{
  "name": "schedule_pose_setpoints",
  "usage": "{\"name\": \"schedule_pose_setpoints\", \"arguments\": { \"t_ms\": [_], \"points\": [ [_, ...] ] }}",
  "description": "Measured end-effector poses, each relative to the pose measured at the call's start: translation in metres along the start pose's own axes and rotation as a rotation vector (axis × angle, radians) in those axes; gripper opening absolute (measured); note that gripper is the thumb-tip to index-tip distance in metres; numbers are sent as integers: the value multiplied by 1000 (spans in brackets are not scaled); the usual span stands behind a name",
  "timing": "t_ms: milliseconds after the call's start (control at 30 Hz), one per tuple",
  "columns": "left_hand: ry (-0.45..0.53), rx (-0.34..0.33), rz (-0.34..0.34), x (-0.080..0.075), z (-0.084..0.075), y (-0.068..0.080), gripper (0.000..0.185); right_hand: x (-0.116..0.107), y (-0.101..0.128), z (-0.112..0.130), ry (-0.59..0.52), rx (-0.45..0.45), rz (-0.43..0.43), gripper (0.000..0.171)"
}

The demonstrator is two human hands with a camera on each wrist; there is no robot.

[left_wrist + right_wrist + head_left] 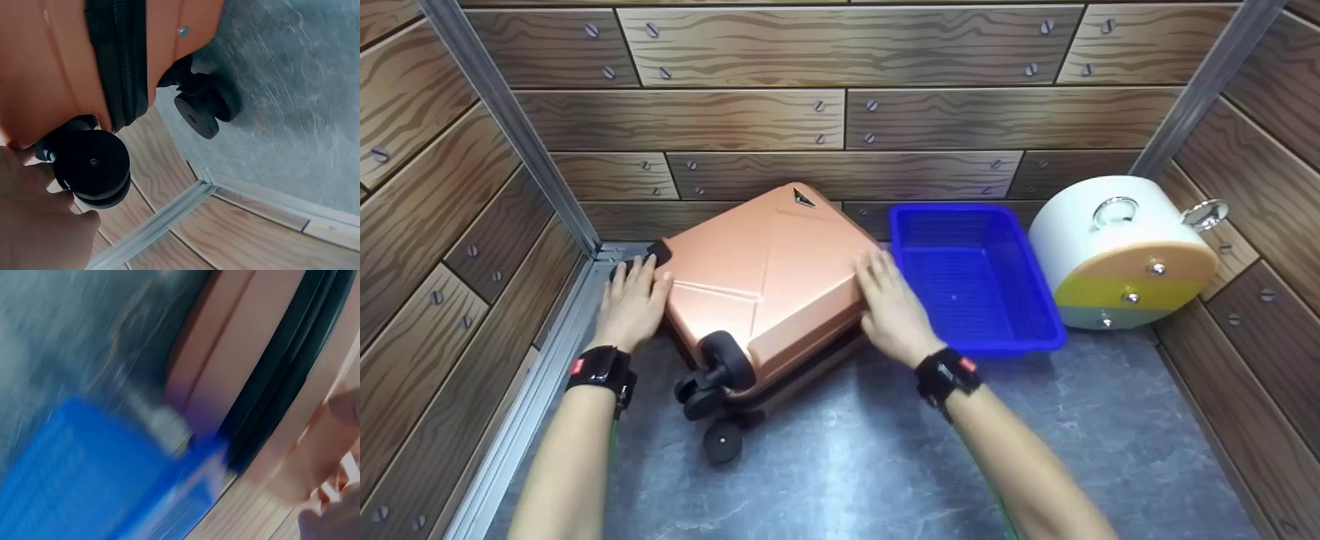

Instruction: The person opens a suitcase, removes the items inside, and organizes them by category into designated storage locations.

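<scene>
A small rose-gold hard-shell suitcase (757, 277) lies flat on the grey floor, its black wheels (709, 390) toward me. My left hand (634, 300) rests against its left side, with straight fingers on the far-left corner wheel (93, 163). The left wrist view shows that hand (39, 225) beside the wheel and the black zipper line of the suitcase (56, 56). My right hand (889, 300) lies with straight fingers on the shell's right edge. The right wrist view is blurred; it shows the suitcase side (225, 382) and fingers (337, 495) against it.
A blue plastic basket (975, 285) sits right of the suitcase, nearly touching it, also in the right wrist view as the basket (84, 484). A white drum with coloured bands (1117, 255) lies at the right wall. Wood-pattern walls enclose three sides; a metal rail (555, 360) runs along the left.
</scene>
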State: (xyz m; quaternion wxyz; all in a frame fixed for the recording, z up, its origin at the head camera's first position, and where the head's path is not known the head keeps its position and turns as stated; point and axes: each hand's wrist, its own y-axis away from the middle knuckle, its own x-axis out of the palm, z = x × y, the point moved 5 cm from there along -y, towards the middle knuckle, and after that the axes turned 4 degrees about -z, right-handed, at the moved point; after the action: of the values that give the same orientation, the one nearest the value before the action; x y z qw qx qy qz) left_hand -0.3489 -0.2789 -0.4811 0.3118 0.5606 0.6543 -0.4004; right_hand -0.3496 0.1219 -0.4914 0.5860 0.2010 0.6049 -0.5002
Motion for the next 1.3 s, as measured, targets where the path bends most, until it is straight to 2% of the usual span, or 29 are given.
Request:
{"name": "schedule_pose_setpoints", "arguments": {
  "t_ms": [133, 233, 367, 567, 700, 833, 967, 1167, 1300],
  "points": [
    [-11, 13, -23, 0, -3, 2, 73, 4, 16, 47, 13, -113, -40, 77],
    [-22, 38, -43, 0, -5, 3, 68, 9, 25, 82, 17, -223, -21, 72],
    [-20, 80, -60, 3, -8, 4, 60, 19, 32, 104, 46, -275, 35, 70],
    [-21, 104, -94, 4, -10, 10, 57, 28, 32, 96, 41, -277, 73, 65],
    [-46, 121, -111, 3, -10, 17, 60, 26, 28, 87, 23, -296, 77, 62],
    [-58, 166, -118, 4, -10, 25, 64, 19, 24, 77, 7, -303, 61, 61],
    [-70, 239, -101, 7, -13, 33, 73, 12, 21, 65, -15, -283, 49, 61],
    [-178, 394, -66, 9, -22, 41, 94, 0, 17, 49, -56, -276, 11, 60],
    [-233, 499, -74, 12, -30, 49, 94, -3, 16, 37, -63, -252, 20, 60]
  ]
}}
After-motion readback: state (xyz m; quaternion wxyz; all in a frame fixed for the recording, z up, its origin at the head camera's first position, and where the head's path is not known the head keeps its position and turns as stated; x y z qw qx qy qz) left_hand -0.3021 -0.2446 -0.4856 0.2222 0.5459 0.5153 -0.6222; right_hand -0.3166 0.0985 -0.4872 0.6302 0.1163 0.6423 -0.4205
